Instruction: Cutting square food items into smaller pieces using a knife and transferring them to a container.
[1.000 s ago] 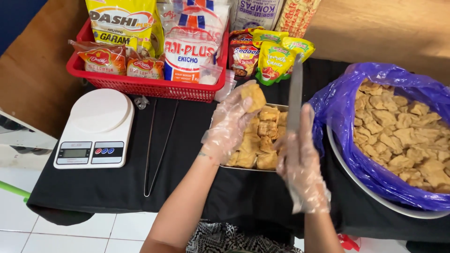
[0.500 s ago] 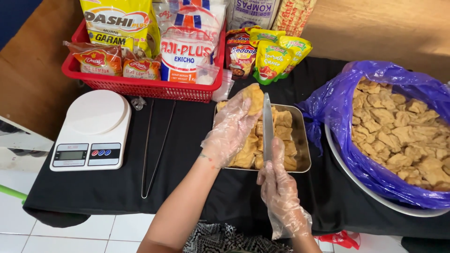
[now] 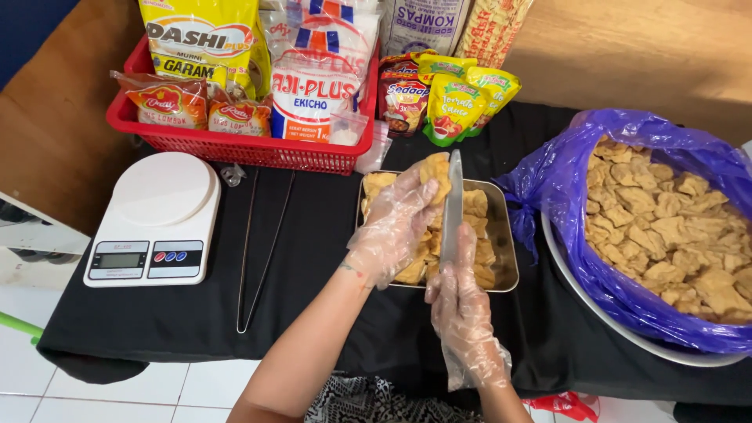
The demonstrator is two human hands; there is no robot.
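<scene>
The left hand (image 3: 395,227), in a loose clear plastic glove, has its fingers curled around a piece of fried tofu (image 3: 435,174), gripping it at the fingertips and lifting it just above the metal tray (image 3: 507,270). The right hand (image 3: 464,313), gloved the same way, is closed around the handle of a knife (image 3: 453,205); the blade runs up and away from those fingers and its flat side lies against the right side of the held tofu piece, touching it or very nearly so. Right under both sets of fingers, the tray is filled with more golden tofu pieces (image 3: 478,205), some showing past the left fingertips and others to the right of the blade. Well to the right of the right hand's fingers sits a big metal bowl (image 3: 583,294) lined with a purple plastic bag (image 3: 548,184), heaped with more fried tofu. To the left of the left hand's fingers, a pair of long metal tongs (image 3: 262,247) lies on the black tablecloth (image 3: 313,313), and further left stands a white kitchen scale (image 3: 155,217). Beyond the fingertips, at the far edge of the table, a red basket (image 3: 235,145) holds bags of seasoning, and green and red sauce pouches (image 3: 458,98) lean just beside it.
</scene>
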